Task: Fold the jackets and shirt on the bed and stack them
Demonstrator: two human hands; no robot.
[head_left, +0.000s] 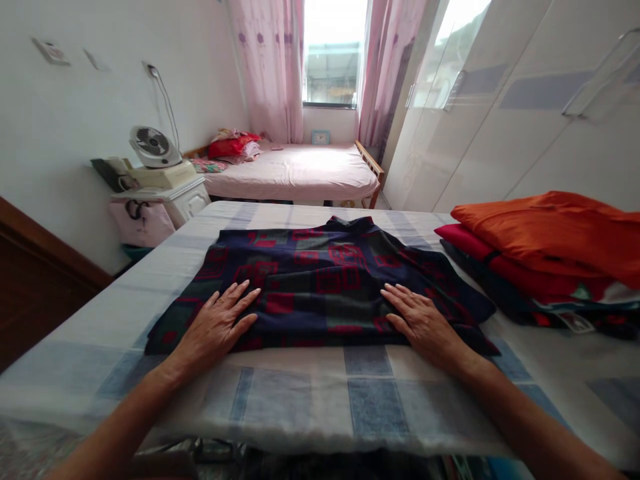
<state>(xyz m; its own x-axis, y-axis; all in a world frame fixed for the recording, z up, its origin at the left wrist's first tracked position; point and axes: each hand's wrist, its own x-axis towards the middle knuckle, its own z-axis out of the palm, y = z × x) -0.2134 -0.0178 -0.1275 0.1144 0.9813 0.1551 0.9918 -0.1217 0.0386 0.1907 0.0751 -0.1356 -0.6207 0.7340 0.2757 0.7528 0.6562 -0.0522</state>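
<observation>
A dark navy and green shirt (300, 267) with red square patterns lies spread on the bed in front of me, its collar at the far edge. My left hand (220, 319) rests flat on its left part, fingers stretched out. On the right part lies my right hand (420, 320), palm down with the fingers extended. Both hands touch the cloth without gripping it. The near edge of the shirt runs straight between my wrists.
A pile of folded clothes (545, 253), orange on top, sits at the right of the checked bedsheet (295, 400). Beyond stand a second bed (300, 170) with pink bedding, a cabinet (187, 200) bearing a fan (154, 145), and a white wardrobe (500, 120).
</observation>
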